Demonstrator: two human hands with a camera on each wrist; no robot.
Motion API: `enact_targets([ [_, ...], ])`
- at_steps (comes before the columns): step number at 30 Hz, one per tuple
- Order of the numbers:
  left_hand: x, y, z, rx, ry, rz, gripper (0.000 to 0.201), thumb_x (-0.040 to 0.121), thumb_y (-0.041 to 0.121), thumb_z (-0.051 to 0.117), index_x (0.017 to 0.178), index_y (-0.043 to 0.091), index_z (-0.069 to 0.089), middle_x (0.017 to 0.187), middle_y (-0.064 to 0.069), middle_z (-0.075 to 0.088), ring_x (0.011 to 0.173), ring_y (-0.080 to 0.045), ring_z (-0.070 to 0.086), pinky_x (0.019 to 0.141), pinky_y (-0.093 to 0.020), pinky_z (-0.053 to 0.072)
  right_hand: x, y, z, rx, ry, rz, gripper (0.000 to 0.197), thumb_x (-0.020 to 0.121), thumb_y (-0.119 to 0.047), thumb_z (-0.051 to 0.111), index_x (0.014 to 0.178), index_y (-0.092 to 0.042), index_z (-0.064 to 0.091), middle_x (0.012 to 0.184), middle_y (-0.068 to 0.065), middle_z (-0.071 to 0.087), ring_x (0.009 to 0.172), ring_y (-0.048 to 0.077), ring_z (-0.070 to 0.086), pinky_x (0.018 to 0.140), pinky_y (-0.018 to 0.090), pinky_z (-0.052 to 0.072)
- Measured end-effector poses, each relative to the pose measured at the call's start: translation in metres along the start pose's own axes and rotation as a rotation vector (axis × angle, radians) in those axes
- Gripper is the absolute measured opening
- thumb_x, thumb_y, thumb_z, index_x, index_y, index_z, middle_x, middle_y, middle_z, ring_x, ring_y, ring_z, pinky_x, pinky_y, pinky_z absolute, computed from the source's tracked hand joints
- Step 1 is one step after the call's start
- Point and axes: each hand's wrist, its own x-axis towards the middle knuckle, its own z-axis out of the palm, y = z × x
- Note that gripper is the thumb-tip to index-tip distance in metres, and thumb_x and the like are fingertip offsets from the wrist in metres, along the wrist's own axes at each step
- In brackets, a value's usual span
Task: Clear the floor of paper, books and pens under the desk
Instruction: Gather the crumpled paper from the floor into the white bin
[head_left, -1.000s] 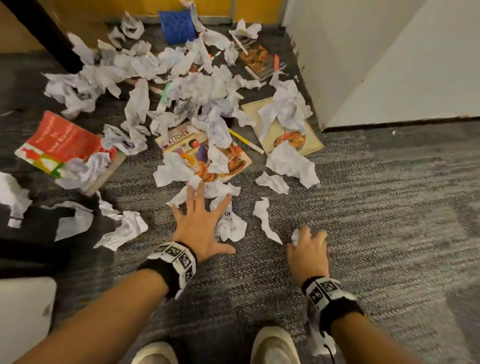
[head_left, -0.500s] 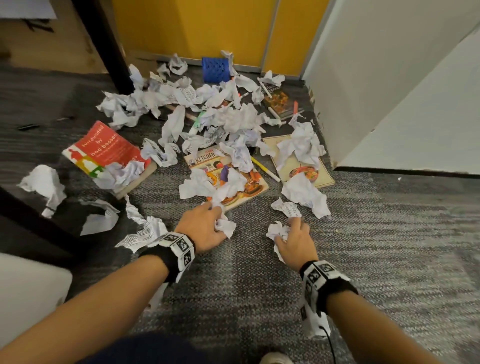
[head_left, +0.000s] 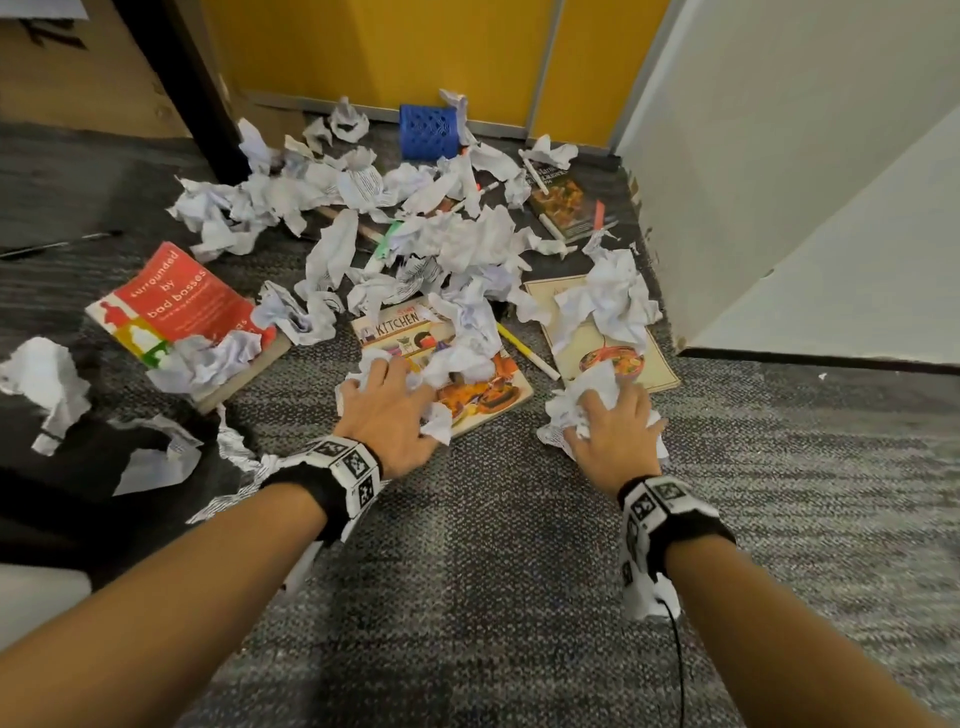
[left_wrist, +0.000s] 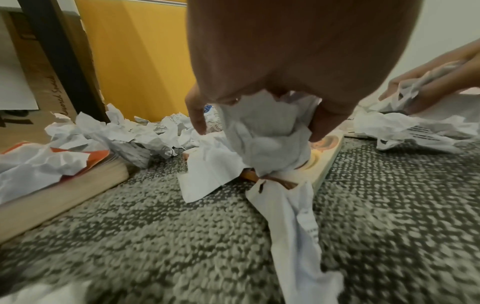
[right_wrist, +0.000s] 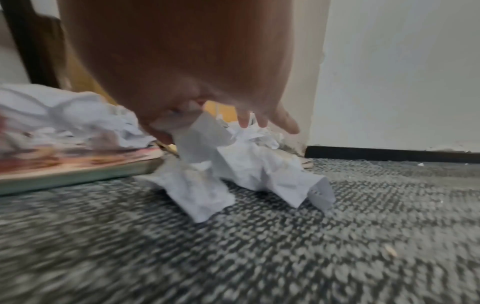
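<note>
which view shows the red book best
The head view: the red book lies cover up on the carpet, its title readable, with crumpled paper on its near corner. The left wrist view catches only its page edge and a strip of red cover at the left. The right wrist view does not show it.

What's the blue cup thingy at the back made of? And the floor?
The blue cup looks like matte plastic: even colour and a moulded lattice wall, though it is small here. The floor looks like woven carpet: grey, speckled, nubby loops.
</note>
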Motion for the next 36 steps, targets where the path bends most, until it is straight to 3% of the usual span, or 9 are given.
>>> enact_targets([
  [5, 0.023, 0.007, 0.003, -0.031, 0.019, -0.042, 0.066, 0.08, 0.054, 0.058, 0.129, 0.013, 0.041, 0.158, -0.008, 0.01, 0.147, -0.035, 0.004, 0.103, -0.075, 0.022, 0.029, 0.012, 0.021, 0.03, -0.307, 0.005, 0.051, 0.088, -0.058, 0.055, 0.131, -0.034, 0.044, 0.159, 0.021, 0.006, 0.144, 0.049, 0.005, 0.107, 0.07, 0.025],
  [11, 0.046, 0.001, 0.021, -0.327, -0.167, -0.036, 0.096, 0.083, 0.032, 0.066, 0.15, 0.047, -0.002, 0.157, -0.002, -0.029, 0.144, -0.052, -0.009, 0.098, -0.067, 0.04, 0.01, -0.002, 0.023, -0.015, -0.153, 0.003, 0.052, 0.085, -0.034, 0.068, 0.128, -0.022, 0.042, 0.137, 0.014, 0.032, 0.123, 0.037, 0.04, 0.092, 0.057, 0.046],
  [16, 0.035, 0.006, 0.027, -0.11, -0.181, 0.066, 0.064, 0.087, 0.03, 0.061, 0.143, 0.038, 0.032, 0.152, -0.015, 0.013, 0.136, -0.047, 0.014, 0.095, -0.056, 0.046, 0.003, -0.011, 0.027, 0.146, -0.149, -0.03, 0.047, 0.083, -0.008, 0.061, 0.124, -0.011, 0.039, 0.124, 0.018, 0.042, 0.11, 0.042, 0.051, 0.082, 0.047, 0.047],
  [19, 0.02, 0.01, 0.022, -0.072, -0.155, 0.083, 0.056, 0.086, 0.022, 0.062, 0.138, 0.029, 0.04, 0.143, -0.015, 0.026, 0.125, -0.041, 0.028, 0.094, -0.048, 0.045, 0.0, -0.014, 0.014, 0.241, -0.181, -0.087, 0.047, 0.084, -0.007, 0.058, 0.127, -0.013, 0.041, 0.121, 0.016, 0.047, 0.099, 0.041, 0.057, 0.07, 0.037, 0.041],
  [23, -0.005, 0.002, 0.012, -0.155, -0.183, 0.034, 0.048, 0.086, 0.022, 0.06, 0.132, 0.022, 0.046, 0.131, -0.014, 0.038, 0.113, -0.042, 0.044, 0.093, -0.046, 0.04, -0.005, -0.029, -0.011, 0.265, -0.092, -0.176, 0.057, 0.079, -0.01, 0.064, 0.129, -0.021, 0.037, 0.119, 0.011, 0.05, 0.089, 0.036, 0.06, 0.067, 0.039, 0.047],
  [26, -0.029, -0.011, -0.002, -0.284, -0.09, 0.004, 0.048, 0.082, 0.02, 0.06, 0.129, 0.018, 0.051, 0.122, -0.014, 0.044, 0.108, -0.038, 0.05, 0.09, -0.039, 0.039, -0.004, -0.046, -0.025, 0.189, -0.097, -0.277, 0.095, 0.077, -0.007, 0.067, 0.149, -0.033, 0.012, 0.131, 0.013, 0.041, 0.086, 0.035, 0.064, 0.068, 0.043, 0.054],
  [29, -0.058, -0.028, -0.028, -0.377, 0.031, -0.021, 0.046, 0.08, 0.017, 0.061, 0.126, 0.015, 0.055, 0.117, -0.013, 0.047, 0.106, -0.033, 0.051, 0.083, -0.034, 0.039, -0.001, -0.064, -0.02, -0.056, -0.247, -0.449, 0.11, 0.08, -0.008, 0.067, 0.15, -0.048, -0.008, 0.156, 0.022, 0.012, 0.1, 0.04, 0.066, 0.075, 0.045, 0.057],
  [32, -0.093, -0.051, -0.062, -0.397, 0.101, -0.064, 0.045, 0.077, 0.029, 0.052, 0.118, 0.012, 0.057, 0.11, -0.015, 0.049, 0.101, -0.035, 0.054, 0.077, -0.034, 0.041, -0.008, -0.082, -0.008, -0.169, -0.4, -0.493, 0.087, 0.087, -0.009, 0.058, 0.15, -0.047, 0.012, 0.158, 0.02, 0.009, 0.102, 0.041, 0.064, 0.078, 0.044, 0.056],
  [36, -0.15, -0.075, -0.1, -0.366, 0.208, -0.128, 0.037, 0.078, 0.019, 0.058, 0.113, 0.01, 0.059, 0.106, -0.015, 0.049, 0.095, -0.037, 0.054, 0.074, -0.041, 0.047, -0.03, -0.112, -0.007, -0.171, -0.319, -0.475, 0.052, 0.085, -0.013, 0.062, 0.132, -0.024, 0.045, 0.149, 0.008, 0.027, 0.103, 0.035, 0.063, 0.074, 0.038, 0.05],
])
